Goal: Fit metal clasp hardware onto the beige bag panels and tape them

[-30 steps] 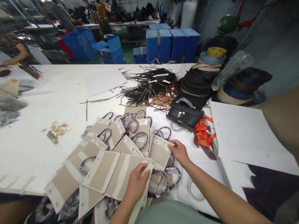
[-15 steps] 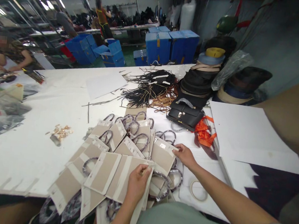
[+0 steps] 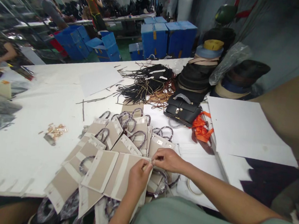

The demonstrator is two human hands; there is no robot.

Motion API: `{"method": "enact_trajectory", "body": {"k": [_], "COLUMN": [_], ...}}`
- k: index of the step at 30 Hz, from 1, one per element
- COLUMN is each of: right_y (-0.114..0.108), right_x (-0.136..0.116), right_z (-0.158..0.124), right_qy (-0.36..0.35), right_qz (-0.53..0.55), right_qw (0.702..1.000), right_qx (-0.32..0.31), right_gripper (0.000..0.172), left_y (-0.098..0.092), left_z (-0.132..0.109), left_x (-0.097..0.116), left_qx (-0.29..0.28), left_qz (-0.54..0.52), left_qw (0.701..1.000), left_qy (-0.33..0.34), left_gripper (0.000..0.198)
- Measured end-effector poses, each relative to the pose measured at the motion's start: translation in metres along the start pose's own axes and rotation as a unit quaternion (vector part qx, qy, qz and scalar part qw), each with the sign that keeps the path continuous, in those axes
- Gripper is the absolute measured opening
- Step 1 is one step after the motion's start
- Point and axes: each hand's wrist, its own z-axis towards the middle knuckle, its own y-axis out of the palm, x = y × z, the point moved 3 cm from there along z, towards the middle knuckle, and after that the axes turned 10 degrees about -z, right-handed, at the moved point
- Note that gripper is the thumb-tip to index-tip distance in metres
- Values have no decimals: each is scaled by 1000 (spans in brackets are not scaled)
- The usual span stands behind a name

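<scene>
A pile of beige bag panels (image 3: 95, 170) with plastic-wrapped loop handles (image 3: 139, 136) lies in front of me. My left hand (image 3: 139, 176) is closed on the top right corner of the uppermost panel (image 3: 122, 176), thumb on its face. Right beside it, my right hand (image 3: 168, 159) pinches at that same corner, its fingertips touching or nearly touching my left thumb. Whatever is between the right fingertips is too small or hidden to make out. Behind my right hand another panel with a small metal fitting (image 3: 159, 142) is partly covered.
Small gold-coloured metal pieces (image 3: 56, 130) lie to the left on the white table (image 3: 28, 156). Beyond the pile are black cords (image 3: 141, 86), a black handbag (image 3: 182, 110) and orange ribbon (image 3: 202, 128). A tape roll (image 3: 193, 187) lies right. Co-workers and blue boxes (image 3: 153, 38) stand farther back.
My right hand has left the panel with the metal fitting and come left and down to the corner held by my left hand. The view has shifted slightly.
</scene>
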Motion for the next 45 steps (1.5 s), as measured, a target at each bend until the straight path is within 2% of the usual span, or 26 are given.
{"method": "enact_trajectory", "body": {"k": [2, 4, 7, 9, 11, 13, 15, 17, 20, 26, 29, 32, 34, 35, 41, 45], "right_y": [-2, -2, 2, 5, 4, -4, -13, -22, -28, -17, -12, -12, -10, -9, -2, -12], "right_x": [0, -2, -3, 2, 15, 35, 56, 71, 84, 88, 91, 102, 112, 117, 130, 109], "right_z": [0, 0, 3, 6, 12, 19, 29, 42, 62, 85, 83, 79, 77, 76, 75, 66], "right_qy": [-19, -39, -50, -34, 10, 68, 106, 101, 59, 14, 2, 27, 62, 73, 81, 81], "right_qz": [-79, -157, -219, -224, -216, -169, -95, -79, -157, -214, -222, -222, -196, -174, -81, -72], "right_qw": [997, 987, 974, 974, 976, 982, 989, 992, 985, 972, 969, 973, 979, 982, 991, 985], "right_qx": [-6, -20, -34, -22, 14, 48, 45, 6, -47, -95, -103, -62, -18, -2, 70, 131], "right_gripper": [12, 11, 6, 6, 10, 15, 18, 21, 17, 8, 10, 40, 61, 63, 25, 22], "left_y": [1, 3, 6, 7, 7, 7, 7, 7, 8, 5, 5, 5, 6, 6, 5, 1], "left_z": [-1, -2, -2, -2, -2, -1, 0, 1, 3, 0, 0, 0, -1, -2, -12, -18], "left_x": [-7, -11, -10, -8, -6, -8, -15, -25, -34, -40, -43, -45, -48, -49, -44, -31], "left_qx": [-21, -55, -94, -86, -68, -44, -15, -2, -15, -43, -36, -10, -3, 0, 28, 47], "left_qz": [39, 79, 148, 173, 162, 119, 45, -37, -109, -121, -118, -127, -136, -140, -118, -121], "left_qw": [999, 994, 979, 974, 976, 986, 997, 999, 992, 988, 991, 992, 990, 990, 986, 986], "left_qy": [24, 59, 105, 119, 126, 112, 61, -10, -69, -88, -59, -14, -22, -37, -117, -108], "left_gripper": [21, 22, 18, 20, 21, 20, 19, 22, 26, 20, 19, 17, 16, 18, 59, 41]}}
